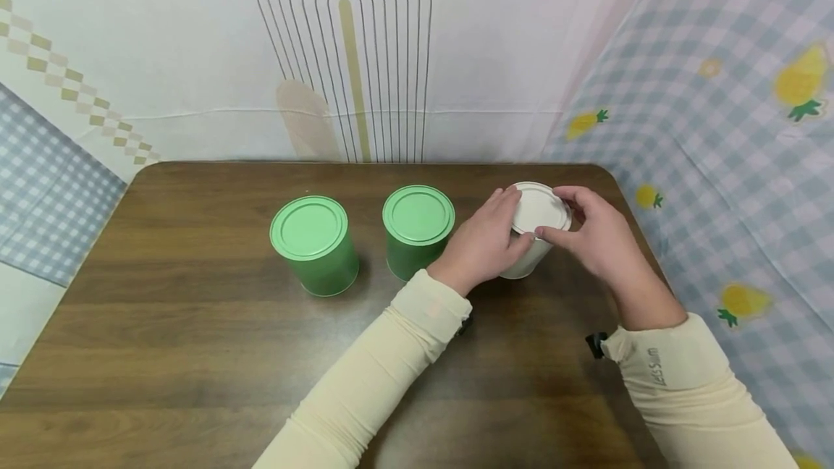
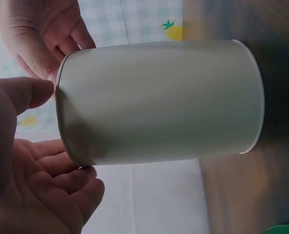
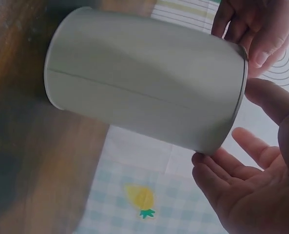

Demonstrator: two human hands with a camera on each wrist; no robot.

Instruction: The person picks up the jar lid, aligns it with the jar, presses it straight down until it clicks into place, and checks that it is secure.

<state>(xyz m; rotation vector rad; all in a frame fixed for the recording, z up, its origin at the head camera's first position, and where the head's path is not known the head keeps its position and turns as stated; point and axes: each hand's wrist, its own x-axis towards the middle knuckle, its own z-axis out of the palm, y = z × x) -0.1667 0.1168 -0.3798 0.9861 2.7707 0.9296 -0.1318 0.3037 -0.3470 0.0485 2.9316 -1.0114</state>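
Observation:
A white tin can [image 1: 536, 210] stands upright near the table's right back corner, its round lid facing up. My left hand [image 1: 485, 237] grips the top rim from the left, thumb at the near edge and fingers along the far side. From the right, my right hand [image 1: 596, 234] holds the same rim between thumb and fingers. In the left wrist view, the can's plain side [image 2: 159, 102] shows between both hands. A thin vertical seam runs down the can's wall [image 3: 139, 83] in the right wrist view.
Two green tin cans stand upright to the left: one [image 1: 417, 216] just beyond my left wrist, another [image 1: 309, 229] farther left. The brown wooden table [image 1: 195, 353] ends at a white patterned cloth [image 1: 495, 56] behind and a checked cloth [image 1: 704, 150] on the right.

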